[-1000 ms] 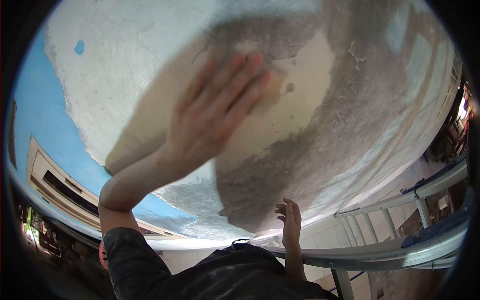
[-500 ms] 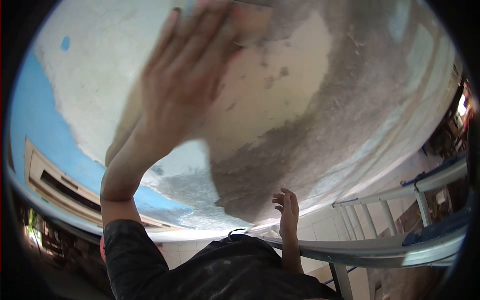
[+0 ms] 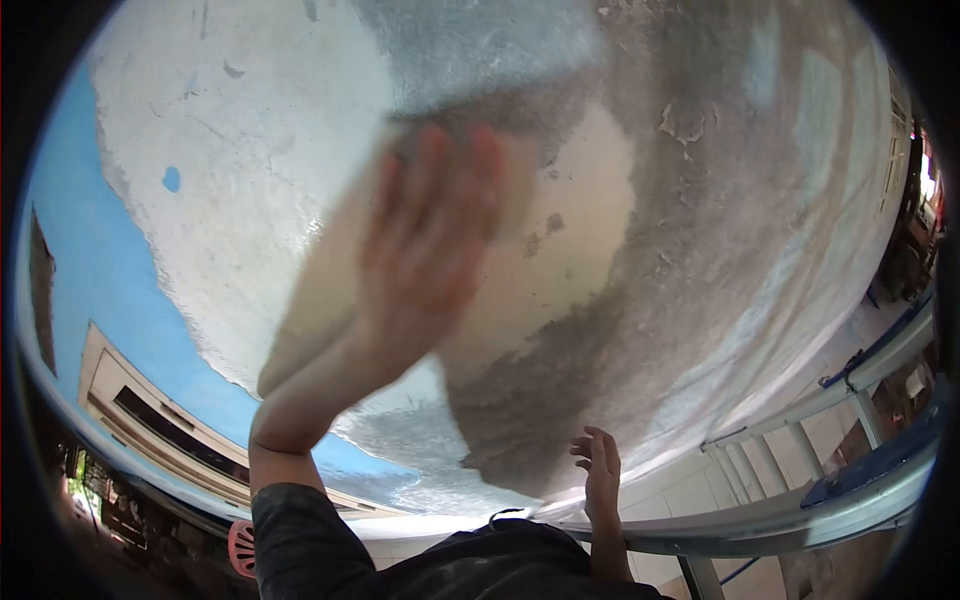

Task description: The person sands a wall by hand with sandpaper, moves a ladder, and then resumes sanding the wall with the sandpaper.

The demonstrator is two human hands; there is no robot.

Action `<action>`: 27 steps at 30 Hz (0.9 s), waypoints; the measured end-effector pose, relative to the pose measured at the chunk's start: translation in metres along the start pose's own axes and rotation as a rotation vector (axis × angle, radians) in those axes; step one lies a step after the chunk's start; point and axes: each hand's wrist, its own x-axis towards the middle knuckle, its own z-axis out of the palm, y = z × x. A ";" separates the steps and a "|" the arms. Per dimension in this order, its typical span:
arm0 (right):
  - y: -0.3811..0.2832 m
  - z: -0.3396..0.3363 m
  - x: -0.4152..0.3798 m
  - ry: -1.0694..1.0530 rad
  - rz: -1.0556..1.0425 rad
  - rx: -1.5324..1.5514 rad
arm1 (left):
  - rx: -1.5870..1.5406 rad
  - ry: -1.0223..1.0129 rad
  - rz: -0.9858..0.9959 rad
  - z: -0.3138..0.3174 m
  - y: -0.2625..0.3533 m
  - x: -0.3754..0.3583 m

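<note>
My left hand point(image 3: 425, 240), blurred by motion, is pressed against a patchy wall point(image 3: 250, 130) of white, grey and beige. Its back faces me and the fingers point up. Beside and under the fingers shows a flat tan piece point(image 3: 515, 190), too smeared to name; the palm side is hidden. Lower down, in front of my dark shirt, my right hand point(image 3: 601, 465) is raised with its fingers apart and nothing in them. Near it runs the rail of a metal ladder point(image 3: 700, 540).
Blue paint point(image 3: 120, 240) borders the white area on the left, above a framed vent opening point(image 3: 160, 420). A pink plastic item point(image 3: 241, 548) shows at lower left. Ladder rungs point(image 3: 803, 450) and a tiled floor point(image 3: 655, 500) lie at right. Loose paint flakes point(image 3: 685, 128) hang from the wall.
My left hand has slid down the wall, with the tan piece moving along under its fingers. The view has shifted slightly. My right hand keeps the same pose.
</note>
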 end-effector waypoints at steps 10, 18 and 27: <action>-0.006 0.001 -0.001 0.010 0.014 -0.015 | -0.096 0.119 -0.095 -0.009 -0.020 0.022; -0.006 -0.002 -0.003 0.034 0.015 0.006 | -0.057 -0.054 -0.117 -0.004 -0.004 -0.013; -0.009 -0.003 -0.004 0.059 0.004 0.037 | -0.016 -0.040 -0.323 0.010 0.031 -0.044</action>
